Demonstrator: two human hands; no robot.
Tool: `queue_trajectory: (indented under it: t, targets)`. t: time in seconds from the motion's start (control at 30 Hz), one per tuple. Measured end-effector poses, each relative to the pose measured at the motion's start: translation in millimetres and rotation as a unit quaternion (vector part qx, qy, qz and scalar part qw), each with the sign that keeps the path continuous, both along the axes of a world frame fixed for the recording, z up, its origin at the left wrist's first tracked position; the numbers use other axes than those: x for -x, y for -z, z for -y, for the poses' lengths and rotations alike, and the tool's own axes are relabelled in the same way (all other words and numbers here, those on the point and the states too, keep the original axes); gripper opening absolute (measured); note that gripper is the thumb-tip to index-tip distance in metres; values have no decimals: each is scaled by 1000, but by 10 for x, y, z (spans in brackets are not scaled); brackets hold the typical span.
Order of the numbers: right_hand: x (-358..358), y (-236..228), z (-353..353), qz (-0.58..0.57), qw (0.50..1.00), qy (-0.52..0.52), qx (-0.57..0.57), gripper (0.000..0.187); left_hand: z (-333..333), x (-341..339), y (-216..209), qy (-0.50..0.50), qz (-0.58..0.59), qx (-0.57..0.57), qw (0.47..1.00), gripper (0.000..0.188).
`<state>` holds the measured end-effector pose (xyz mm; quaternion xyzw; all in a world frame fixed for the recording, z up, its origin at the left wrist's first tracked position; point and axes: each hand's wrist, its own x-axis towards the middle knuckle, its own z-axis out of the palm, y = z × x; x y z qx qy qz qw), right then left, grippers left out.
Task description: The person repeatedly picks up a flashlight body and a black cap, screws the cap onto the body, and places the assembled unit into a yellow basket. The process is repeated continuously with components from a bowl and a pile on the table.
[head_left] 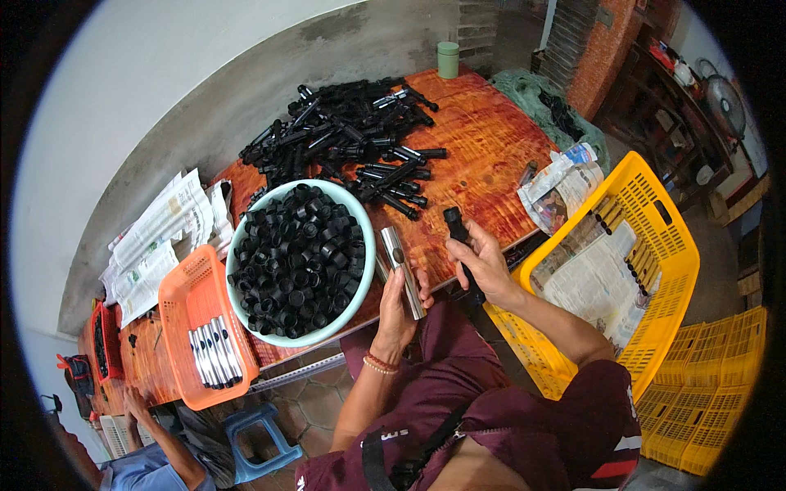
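Note:
My left hand [396, 309] is closed round a shiny silver metal tube [401, 270] with a dark oval spot on its side. The tube stands tilted just past the table's front edge. To the right, my right hand [485, 263] grips a black flashlight [455, 225] whose wider ribbed end points up and away. The two pieces are apart. Left of my hands, a pale green basin [368, 245] holds a heap of black ring-shaped caps [303, 254]. Behind it lies a loose pile of black flashlights [344, 135], some with silvery bands.
An orange basket [182, 282] holds several silver tubes [217, 352]. A yellow crate [667, 237], lined with newspaper and black pieces, stands on my right. Newspapers [160, 233], a green canister [448, 60] and a blue stool [266, 442] are around. Another person's arm [168, 442] is at lower left.

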<state>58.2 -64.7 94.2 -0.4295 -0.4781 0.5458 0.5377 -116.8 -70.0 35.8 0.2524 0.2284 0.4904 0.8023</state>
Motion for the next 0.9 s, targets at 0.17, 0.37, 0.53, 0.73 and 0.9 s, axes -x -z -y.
queue_trajectory:
  t: [0.17, 0.37, 0.53, 0.73, 0.9]
  targets:
    - [-4, 22, 56, 16, 997, -40, 65, 45, -110, -61, -337, -46, 35, -25, 998, 36]
    - [-69, 15, 90, 18, 990, -107, 87, 52, -326, 78, -565, -114, 61, -85, 988, 43]
    - [53, -82, 194, -108, 969, -162, 149, 47, -411, 211, -515, -144, 66, -70, 985, 44]
    - [101, -79, 263, -11, 961, -238, 139, 37, -443, 236, -439, -145, 103, -46, 983, 43]
    - [163, 15, 269, 102, 969, -206, 89, 28, -451, 177, -397, -143, 118, -42, 982, 38]
